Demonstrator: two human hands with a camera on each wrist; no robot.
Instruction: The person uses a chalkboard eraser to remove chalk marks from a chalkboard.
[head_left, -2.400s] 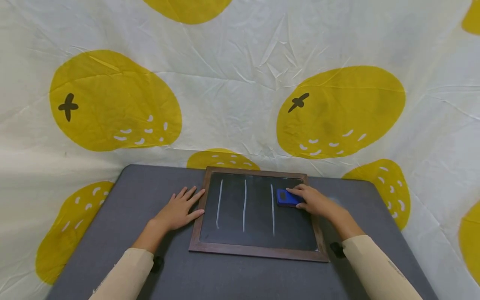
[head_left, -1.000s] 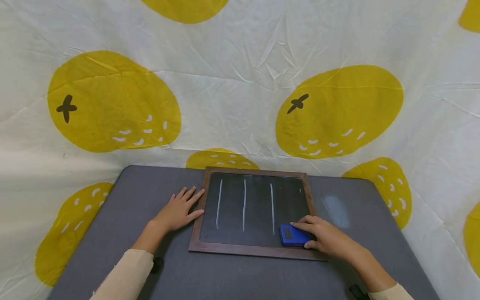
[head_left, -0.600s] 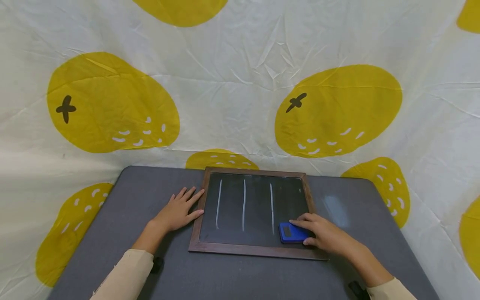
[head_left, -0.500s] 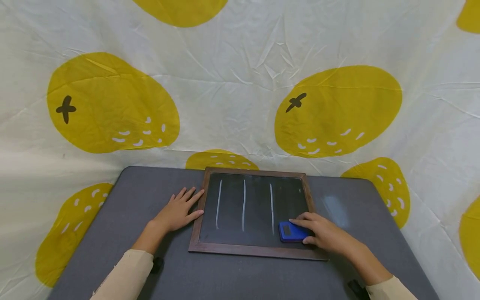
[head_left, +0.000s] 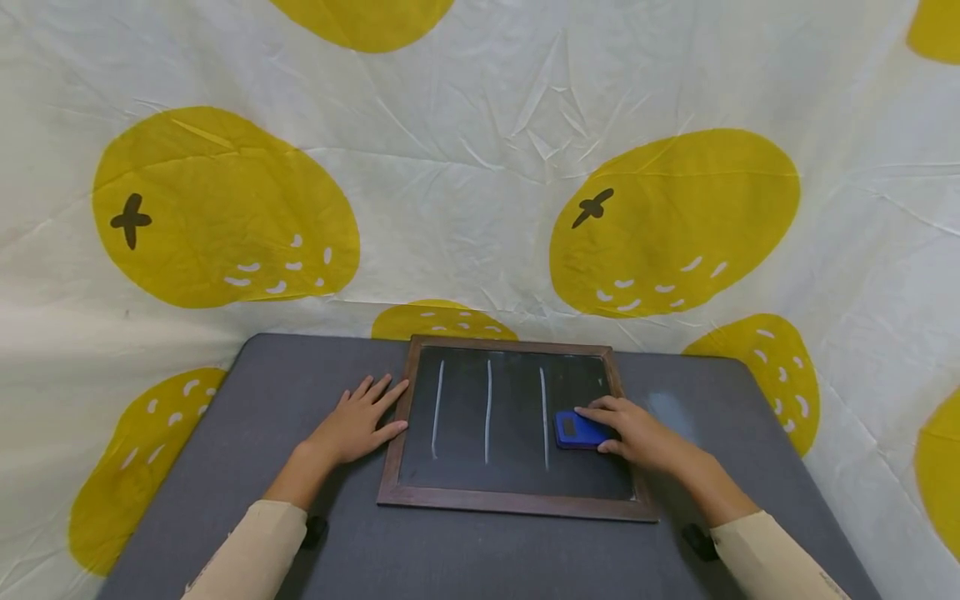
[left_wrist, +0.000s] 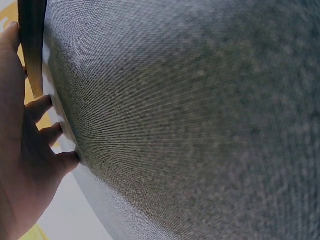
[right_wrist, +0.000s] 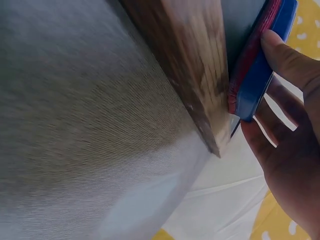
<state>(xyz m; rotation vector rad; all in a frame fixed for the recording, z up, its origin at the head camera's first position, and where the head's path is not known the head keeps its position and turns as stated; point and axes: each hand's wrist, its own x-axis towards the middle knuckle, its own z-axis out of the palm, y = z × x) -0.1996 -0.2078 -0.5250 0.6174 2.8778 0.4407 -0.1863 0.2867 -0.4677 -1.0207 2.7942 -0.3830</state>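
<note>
A chalkboard [head_left: 465,475] with a brown wooden frame lies on the grey table, bearing three upright white chalk lines. My right hand [head_left: 637,433] grips a blue chalkboard eraser [head_left: 573,430] on the board's right part, just right of the third line. In the right wrist view the eraser [right_wrist: 257,75] shows a red felt underside against the board, with thumb and fingers on its blue back. My left hand [head_left: 356,425] has its fingers spread, thumb and index fingertip at the frame's left edge, the other fingers over the table. The left wrist view shows this hand [left_wrist: 25,155] beside the frame.
The grey cloth-like table top [head_left: 480,558] extends around the board. A pale chalky smudge [head_left: 671,417] marks it right of the board. Behind hangs a white curtain [head_left: 450,208] printed with yellow fruit. Dark wrist cameras sit at both cuffs.
The eraser in my right hand went from the upper right of the board down to the lower right, and is now partway back up. My left hand stays at the frame.
</note>
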